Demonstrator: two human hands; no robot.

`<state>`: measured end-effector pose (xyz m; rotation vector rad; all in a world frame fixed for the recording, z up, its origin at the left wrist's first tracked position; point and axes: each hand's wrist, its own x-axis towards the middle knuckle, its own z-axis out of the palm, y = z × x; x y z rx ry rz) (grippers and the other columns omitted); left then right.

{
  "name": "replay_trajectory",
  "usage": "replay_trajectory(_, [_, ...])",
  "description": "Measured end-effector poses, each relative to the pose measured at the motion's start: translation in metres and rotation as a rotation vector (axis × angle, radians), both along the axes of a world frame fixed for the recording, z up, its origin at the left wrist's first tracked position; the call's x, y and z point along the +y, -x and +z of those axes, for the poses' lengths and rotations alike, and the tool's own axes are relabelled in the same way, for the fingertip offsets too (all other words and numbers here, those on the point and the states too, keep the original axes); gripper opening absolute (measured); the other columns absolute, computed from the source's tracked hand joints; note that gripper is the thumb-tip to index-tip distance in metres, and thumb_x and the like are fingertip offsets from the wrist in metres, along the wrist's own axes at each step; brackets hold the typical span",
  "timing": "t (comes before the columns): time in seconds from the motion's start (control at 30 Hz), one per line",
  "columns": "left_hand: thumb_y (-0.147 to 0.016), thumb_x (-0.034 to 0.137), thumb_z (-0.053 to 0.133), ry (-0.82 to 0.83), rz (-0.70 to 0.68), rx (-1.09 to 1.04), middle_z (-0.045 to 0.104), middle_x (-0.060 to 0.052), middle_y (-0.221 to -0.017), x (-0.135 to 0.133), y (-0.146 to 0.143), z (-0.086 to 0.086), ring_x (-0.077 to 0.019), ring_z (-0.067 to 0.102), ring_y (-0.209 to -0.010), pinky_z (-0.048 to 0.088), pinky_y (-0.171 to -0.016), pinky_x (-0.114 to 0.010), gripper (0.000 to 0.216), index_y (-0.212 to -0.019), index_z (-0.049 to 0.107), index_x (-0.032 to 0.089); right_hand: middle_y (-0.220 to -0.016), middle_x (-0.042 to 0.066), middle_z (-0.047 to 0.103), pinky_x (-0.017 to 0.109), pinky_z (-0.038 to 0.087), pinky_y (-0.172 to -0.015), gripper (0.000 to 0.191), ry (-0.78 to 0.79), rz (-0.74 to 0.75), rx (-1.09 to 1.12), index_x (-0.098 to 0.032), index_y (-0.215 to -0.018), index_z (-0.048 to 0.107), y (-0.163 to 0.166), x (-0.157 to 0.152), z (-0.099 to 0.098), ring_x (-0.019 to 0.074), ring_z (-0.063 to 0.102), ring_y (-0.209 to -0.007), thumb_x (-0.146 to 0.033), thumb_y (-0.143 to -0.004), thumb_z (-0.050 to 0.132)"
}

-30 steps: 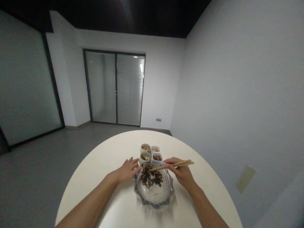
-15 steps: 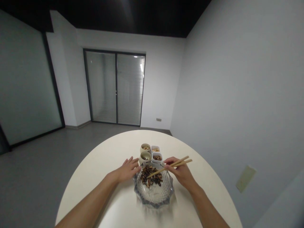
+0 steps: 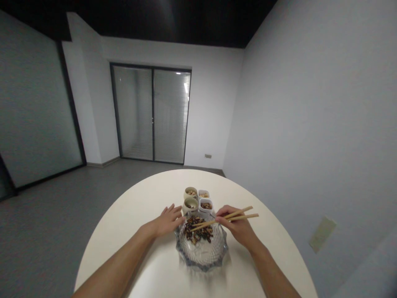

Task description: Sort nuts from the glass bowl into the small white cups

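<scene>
A clear cut-glass bowl point(image 3: 203, 258) stands on the round white table point(image 3: 139, 207), with a heap of dark and tan bits point(image 3: 198, 231) in its far half. My right hand point(image 3: 237, 225) is closed on a pair of wooden chopsticks point(image 3: 228, 218), whose tips reach down into the heap. My left hand point(image 3: 167, 221) lies flat on the table with fingers spread, touching the bowl's left rim. Just beyond the bowl stand several small cups: two round cream ones point(image 3: 190, 203) on the left and two square white ones point(image 3: 206, 205) on the right, each holding small pieces.
The table's curved edge runs close on both sides and at the far end. A white wall point(image 3: 310, 124) rises to the right. Grey floor point(image 3: 62, 207) and a glass sliding door point(image 3: 151, 116) lie beyond the table.
The chopstick tips have dipped from above the bowl's far rim down into the heap, and the sticks now lie flatter. My left hand has stayed where it was.
</scene>
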<state>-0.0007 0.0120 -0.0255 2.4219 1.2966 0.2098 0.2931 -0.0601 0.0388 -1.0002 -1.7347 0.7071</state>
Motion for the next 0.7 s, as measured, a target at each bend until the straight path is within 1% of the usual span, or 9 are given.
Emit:
replay_trajectory(0.1, [-0.104, 0.061, 0.020, 0.002, -0.003, -0.004, 0.023, -0.005, -0.160, 0.000, -0.001, 0.001, -0.0383, 0.010, -0.146, 0.010, -0.114, -0.062, 0.057, -0.150, 0.039, 0.032, -0.071, 0.003, 0.069, 0.027, 0.047, -0.059, 0.018, 0.020, 0.044, 0.007, -0.019, -0.077, 0.071, 0.005, -0.001, -0.001, 0.0168, 0.061, -0.065, -0.036, -0.078, 0.077])
replay_trajectory(0.23, [-0.104, 0.060, 0.019, 0.008, -0.008, -0.008, 0.022, -0.004, -0.161, -0.003, -0.001, 0.008, -0.0387, 0.009, -0.146, 0.009, -0.114, -0.062, 0.056, -0.150, 0.038, 0.033, -0.073, 0.003, 0.070, 0.027, 0.048, -0.059, 0.016, 0.015, 0.081, -0.008, -0.019, -0.078, 0.072, 0.010, -0.001, -0.001, 0.0171, 0.063, -0.066, -0.034, -0.079, 0.076])
replay_trajectory(0.4, [-0.104, 0.059, 0.020, 0.030, 0.002, 0.004, 0.021, -0.006, -0.161, -0.008, -0.002, 0.016, -0.0374, 0.007, -0.147, 0.008, -0.115, -0.060, 0.057, -0.151, 0.038, 0.031, -0.072, 0.004, 0.070, 0.028, 0.050, -0.062, 0.016, -0.070, 0.113, -0.033, -0.019, -0.076, 0.074, 0.012, -0.001, 0.003, 0.0172, 0.063, -0.068, -0.033, -0.082, 0.074])
replay_trajectory(0.47, [-0.104, 0.059, 0.020, 0.029, 0.000, 0.010, 0.021, -0.005, -0.161, -0.008, -0.002, 0.016, -0.0376, 0.007, -0.147, 0.008, -0.115, -0.060, 0.057, -0.150, 0.038, 0.031, -0.073, 0.004, 0.071, 0.028, 0.050, -0.063, 0.016, -0.086, 0.112, -0.025, -0.019, -0.078, 0.075, 0.012, -0.001, 0.003, 0.0174, 0.063, -0.068, -0.034, -0.082, 0.075])
replay_trajectory(0.57, [-0.104, 0.060, 0.020, 0.021, 0.000, 0.006, 0.021, -0.005, -0.161, -0.007, -0.002, 0.015, -0.0378, 0.008, -0.146, 0.009, -0.115, -0.060, 0.057, -0.150, 0.038, 0.032, -0.075, 0.005, 0.072, 0.029, 0.052, -0.063, 0.018, -0.060, 0.107, 0.011, -0.019, -0.080, 0.075, 0.012, -0.001, 0.001, 0.0179, 0.064, -0.069, -0.037, -0.081, 0.076])
replay_trajectory(0.7, [-0.104, 0.061, 0.019, 0.012, -0.005, -0.002, 0.023, -0.005, -0.160, -0.006, -0.002, 0.013, -0.0384, 0.009, -0.146, 0.010, -0.114, -0.061, 0.057, -0.150, 0.038, 0.032, -0.075, 0.005, 0.071, 0.030, 0.052, -0.063, 0.019, -0.060, 0.128, 0.013, -0.019, -0.079, 0.075, 0.014, -0.001, -0.001, 0.0185, 0.065, -0.069, -0.039, -0.081, 0.076])
